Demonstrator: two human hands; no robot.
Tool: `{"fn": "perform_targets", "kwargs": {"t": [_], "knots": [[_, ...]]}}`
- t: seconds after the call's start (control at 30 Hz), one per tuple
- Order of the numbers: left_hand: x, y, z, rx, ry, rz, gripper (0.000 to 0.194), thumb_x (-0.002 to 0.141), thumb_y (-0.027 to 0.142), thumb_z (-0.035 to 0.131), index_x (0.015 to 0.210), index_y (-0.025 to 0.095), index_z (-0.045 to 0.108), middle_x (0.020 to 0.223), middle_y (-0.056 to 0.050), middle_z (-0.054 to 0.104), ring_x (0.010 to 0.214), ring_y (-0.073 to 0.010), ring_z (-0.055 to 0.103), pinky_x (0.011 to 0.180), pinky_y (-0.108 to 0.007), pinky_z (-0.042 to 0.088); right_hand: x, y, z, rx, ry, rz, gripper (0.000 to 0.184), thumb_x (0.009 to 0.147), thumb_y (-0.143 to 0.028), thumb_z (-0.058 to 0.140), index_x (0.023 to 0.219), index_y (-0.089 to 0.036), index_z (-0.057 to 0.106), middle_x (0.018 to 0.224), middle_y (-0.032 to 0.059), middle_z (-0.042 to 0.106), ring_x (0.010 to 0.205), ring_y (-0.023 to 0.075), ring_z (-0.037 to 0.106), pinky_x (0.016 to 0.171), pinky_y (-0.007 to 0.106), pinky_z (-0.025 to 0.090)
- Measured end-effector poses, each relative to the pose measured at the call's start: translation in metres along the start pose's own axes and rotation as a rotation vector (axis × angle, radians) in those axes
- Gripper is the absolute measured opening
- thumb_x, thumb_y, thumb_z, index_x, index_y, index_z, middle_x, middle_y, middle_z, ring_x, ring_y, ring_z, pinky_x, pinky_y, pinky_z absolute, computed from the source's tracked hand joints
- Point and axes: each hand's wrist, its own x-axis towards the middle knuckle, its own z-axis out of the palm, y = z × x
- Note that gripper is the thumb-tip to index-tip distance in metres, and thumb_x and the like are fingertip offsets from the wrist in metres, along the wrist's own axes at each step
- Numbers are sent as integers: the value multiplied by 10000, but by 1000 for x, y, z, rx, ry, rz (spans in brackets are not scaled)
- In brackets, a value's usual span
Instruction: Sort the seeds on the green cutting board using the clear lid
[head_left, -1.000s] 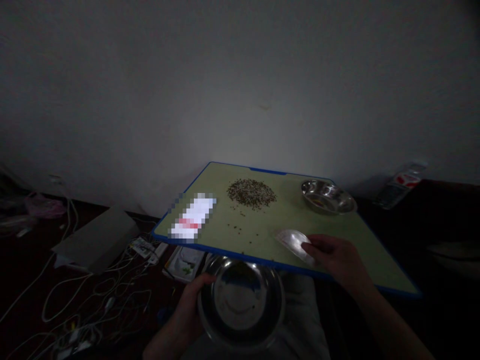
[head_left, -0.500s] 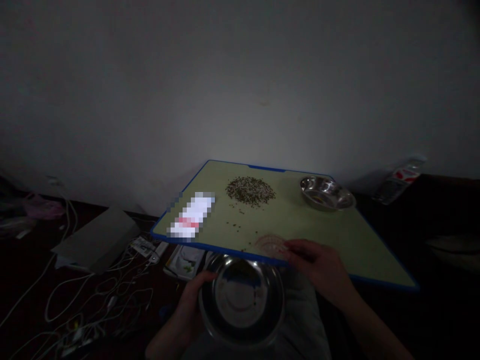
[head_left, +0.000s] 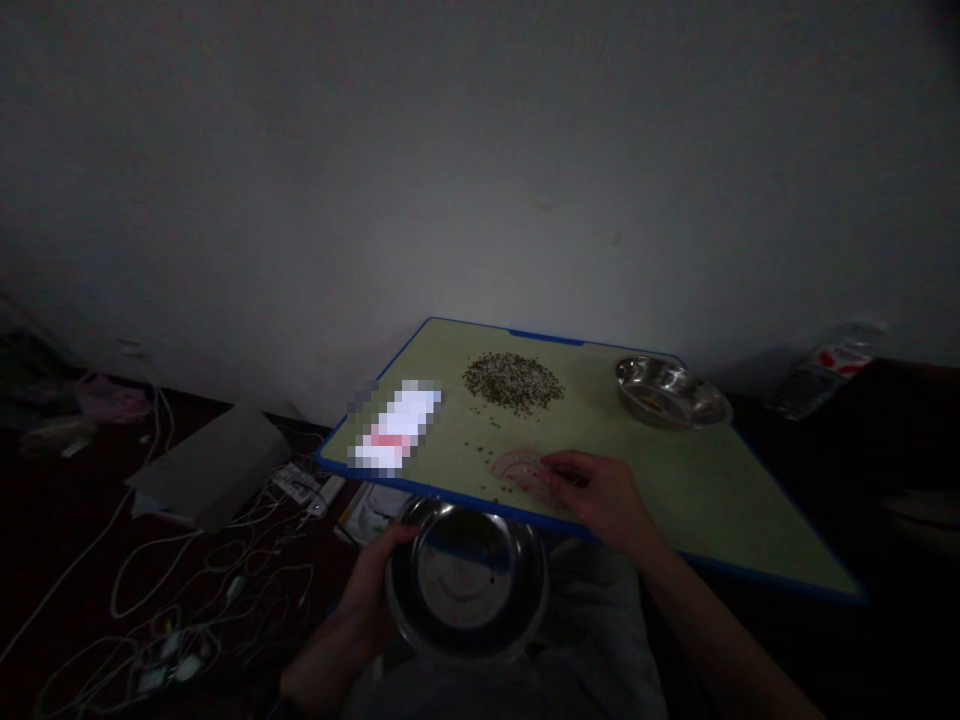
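Left hand (head_left: 371, 590): fingers gripping rim of round shiny metal bowl (head_left: 465, 590), below table's near edge | right hand (head_left: 611, 505): thumb and fingers pinching clear, red-marked, curved-edged sheet (head_left: 517, 470), likely thin plastic, on pale-green, blue-edged table (head_left: 637, 480) | handling: sheet light, bendy, best held by its edge; bowl smooth, slippery, steadier by rim

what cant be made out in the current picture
Head view, bright object: its details are masked by a mosaic.
Head view, left hand: most fingers are hidden by the held bowl.
Head view, clear piece: its red print is too small and faint; the right hand hides part.
Head view, small grains: too small to tell what kind.
Head view, package at right: label too blurred and dark.
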Motion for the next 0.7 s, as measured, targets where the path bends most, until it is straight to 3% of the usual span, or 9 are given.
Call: {"fn": "perform_targets", "kwargs": {"t": [0.23,0.5,0.7], "knots": [[5,-2,-2,-43,-28,-33,168,680,199,519,573,120,620,478,-31,658,459,-168,587,548,-287,446,1,-12,11,43,-41,-45,204,692,-283,585,839,-180,680,787,51,692,682,173,637,627,282,511],[2,-1,-3,-17,-88,-69,190,680,234,524,585,109,632,514,-59,676,500,-205,607,565,-309,455,4,-21,13,25,-157,-153,187,713,-271,574,844,-204,690,823,42,694,724,176,636,666,291,504],[2,-1,-2,-31,-55,-52,182,680,230,527,581,116,628,495,-46,664,484,-192,600,574,-311,457,19,-13,8,69,-48,-56,224,688,-308,597,843,-170,681,761,60,693,630,172,634,588,288,513]]}}
